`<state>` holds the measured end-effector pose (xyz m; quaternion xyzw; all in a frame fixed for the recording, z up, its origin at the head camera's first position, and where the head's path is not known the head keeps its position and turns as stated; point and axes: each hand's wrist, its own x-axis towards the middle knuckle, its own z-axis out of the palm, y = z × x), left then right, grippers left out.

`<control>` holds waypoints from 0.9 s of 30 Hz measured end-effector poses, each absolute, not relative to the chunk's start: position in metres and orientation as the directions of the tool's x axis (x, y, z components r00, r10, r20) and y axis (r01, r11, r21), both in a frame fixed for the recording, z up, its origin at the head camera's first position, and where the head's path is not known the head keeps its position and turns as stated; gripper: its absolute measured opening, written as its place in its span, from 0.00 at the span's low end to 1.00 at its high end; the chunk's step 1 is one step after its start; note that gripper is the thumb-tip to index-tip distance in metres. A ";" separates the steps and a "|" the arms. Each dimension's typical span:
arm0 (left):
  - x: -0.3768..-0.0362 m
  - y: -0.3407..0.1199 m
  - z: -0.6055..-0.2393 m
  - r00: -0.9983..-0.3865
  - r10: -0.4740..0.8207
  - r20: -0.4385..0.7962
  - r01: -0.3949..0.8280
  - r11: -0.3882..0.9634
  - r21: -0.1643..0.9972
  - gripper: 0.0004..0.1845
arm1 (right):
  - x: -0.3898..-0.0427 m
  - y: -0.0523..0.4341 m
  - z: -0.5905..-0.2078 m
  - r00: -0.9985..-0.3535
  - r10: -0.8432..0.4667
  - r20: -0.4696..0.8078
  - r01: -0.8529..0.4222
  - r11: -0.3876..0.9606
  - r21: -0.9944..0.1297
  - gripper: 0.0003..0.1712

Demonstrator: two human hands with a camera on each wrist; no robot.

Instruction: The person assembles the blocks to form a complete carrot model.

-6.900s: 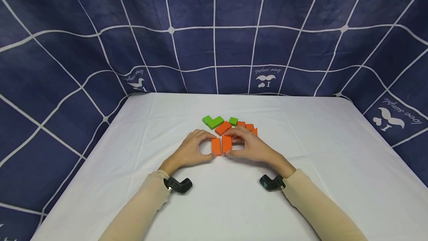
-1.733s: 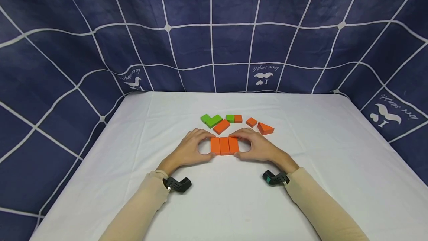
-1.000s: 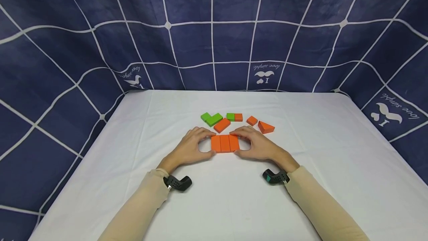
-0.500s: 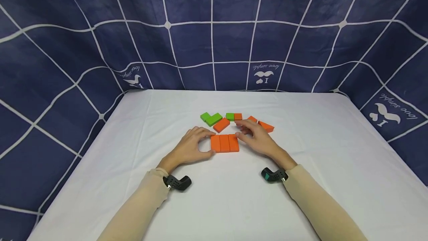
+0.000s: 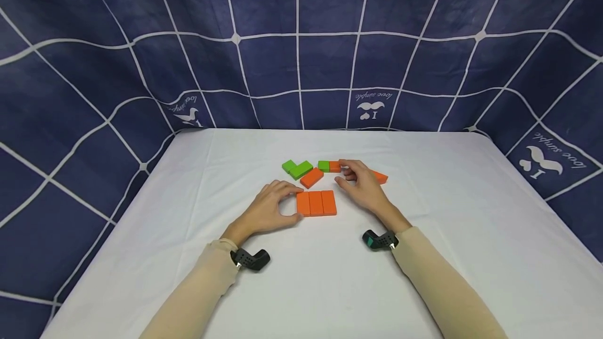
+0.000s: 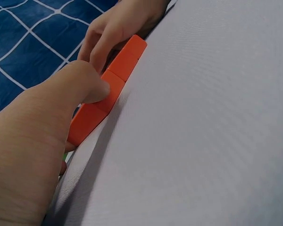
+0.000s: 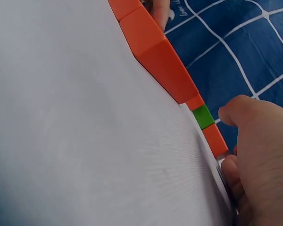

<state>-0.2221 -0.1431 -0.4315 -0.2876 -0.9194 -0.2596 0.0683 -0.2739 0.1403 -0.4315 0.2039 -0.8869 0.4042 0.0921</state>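
Beside the orange row [image 5: 316, 203], right hand [image 5: 361, 188] seemingly open.

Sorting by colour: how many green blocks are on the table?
2: an L-shaped green block behind the left hand, and a small green cube beside an orange cube. The right hand may hide more.

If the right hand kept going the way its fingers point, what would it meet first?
Probably the small orange cube beside the green cube: the right hand has its fingertips just short of it, though the head view leaves the gap unclear.
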 end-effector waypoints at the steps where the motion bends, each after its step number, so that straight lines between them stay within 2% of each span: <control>1: -0.222 -0.143 -0.431 -0.824 0.494 0.276 0.566 0.698 0.439 0.31 | -0.275 0.140 -0.431 -0.901 -0.279 0.333 -0.434 0.592 -0.679 0.30; 10: -0.223 -0.144 -0.432 -0.824 0.493 0.278 0.566 0.695 0.443 0.31 | -0.288 0.136 -0.432 -0.913 -0.229 0.339 -0.401 0.664 -0.631 0.29; 17: -0.222 -0.143 -0.431 -0.821 0.499 0.276 0.570 0.695 0.438 0.31 | -0.293 0.134 -0.433 -0.905 -0.229 0.358 -0.408 0.707 -0.578 0.24; 27: -0.222 -0.144 -0.431 -0.820 0.497 0.282 0.572 0.696 0.434 0.31 | -0.291 0.132 -0.433 -0.907 -0.218 0.361 -0.403 0.701 -0.588 0.19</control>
